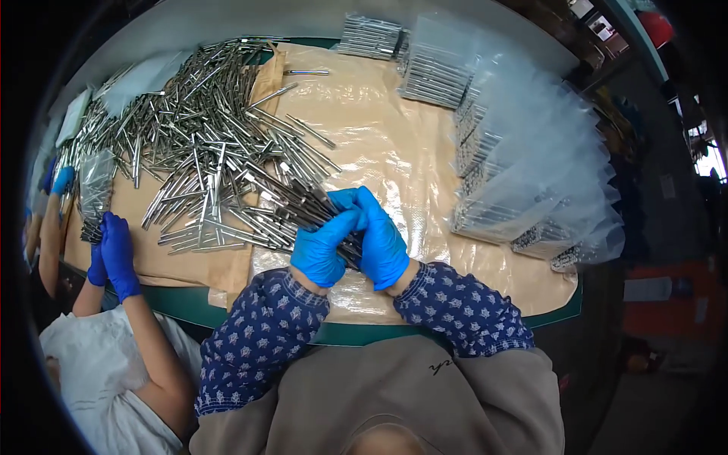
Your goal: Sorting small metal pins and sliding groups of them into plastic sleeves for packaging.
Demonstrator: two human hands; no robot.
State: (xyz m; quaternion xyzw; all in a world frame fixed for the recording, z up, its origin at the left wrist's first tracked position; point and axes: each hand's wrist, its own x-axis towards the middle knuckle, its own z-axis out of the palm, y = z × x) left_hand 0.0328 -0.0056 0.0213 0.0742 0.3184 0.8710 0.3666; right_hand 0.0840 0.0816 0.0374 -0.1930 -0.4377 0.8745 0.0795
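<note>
My left hand (322, 249), in a blue glove, is closed around a bundle of thin metal rods (287, 200). My right hand (379, 239), gloved the same way, grips that bundle from the other side, and the two hands touch. The bundle slants from upper left to lower right, its far ends fanning out toward a large loose pile of similar shiny rods (201, 114). Something like clear film shows at the bundle's upper side; I cannot tell whether it is a bag. Most of the lower part is hidden by my fingers.
Packs of rods in clear plastic bags (485, 216) line the right side, their loose bag ends puffed outward. Neat stacks (436, 80) lie at the back. Brown sheeting (364, 140) covers the green table (560, 305). At left, a co-worker's purple-gloved hands (116, 254) hold a bag.
</note>
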